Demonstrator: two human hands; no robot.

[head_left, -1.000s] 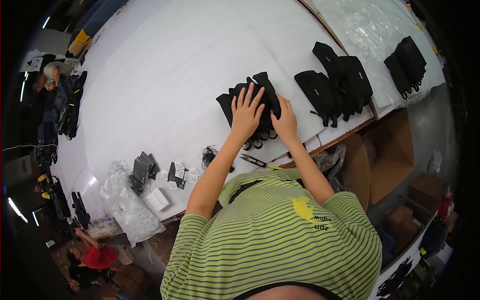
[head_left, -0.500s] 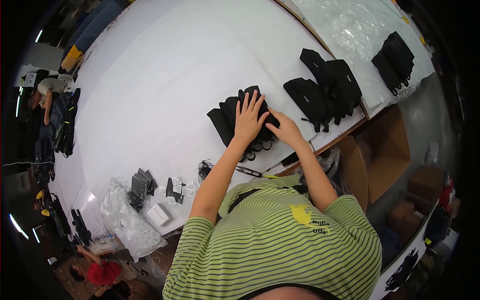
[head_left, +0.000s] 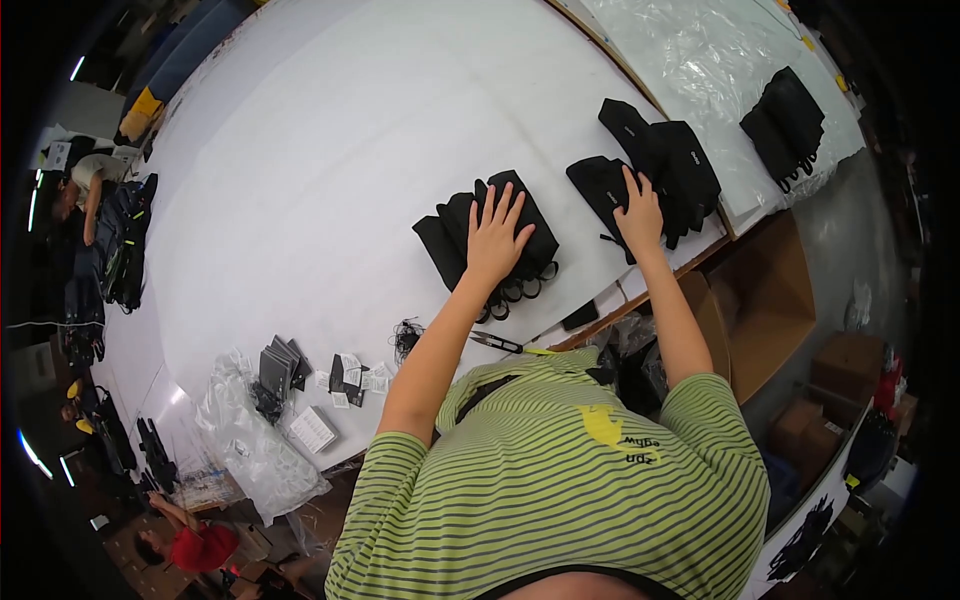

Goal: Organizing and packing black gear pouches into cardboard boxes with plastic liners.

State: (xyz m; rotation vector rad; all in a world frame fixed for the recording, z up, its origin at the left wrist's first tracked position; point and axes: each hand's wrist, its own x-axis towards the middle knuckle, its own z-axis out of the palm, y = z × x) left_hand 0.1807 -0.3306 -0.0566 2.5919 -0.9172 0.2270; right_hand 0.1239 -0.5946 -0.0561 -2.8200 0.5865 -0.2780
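My left hand (head_left: pixel 493 240) lies flat, fingers spread, on an overlapping row of black fabric pouches (head_left: pixel 537 228) with loops along their near edge. To the right, my right hand (head_left: pixel 640 215) rests on a black pouch (head_left: pixel 594 186) in a second group. Its fingers and thumb are apart; whether they pinch any fabric is hidden. Further black pouches (head_left: pixel 690 165) of this group lie just beyond and to the right of that hand. Near my waist are black-handled thread snips (head_left: pixel 497 342) on the table's near edge.
Another black pouch pile (head_left: pixel 785 125) lies at far right beside clear plastic sheeting (head_left: pixel 700 50). An open cardboard box (head_left: pixel 765 300) stands below the table's right edge. Left of me are a plastic bag (head_left: pixel 245 440), dark cards (head_left: pixel 280 365), a white box (head_left: pixel 314 428) and black strings (head_left: pixel 406 338).
My right hand has left the row under my left hand and moved right onto the second group of pouches. My left hand has stayed in place.
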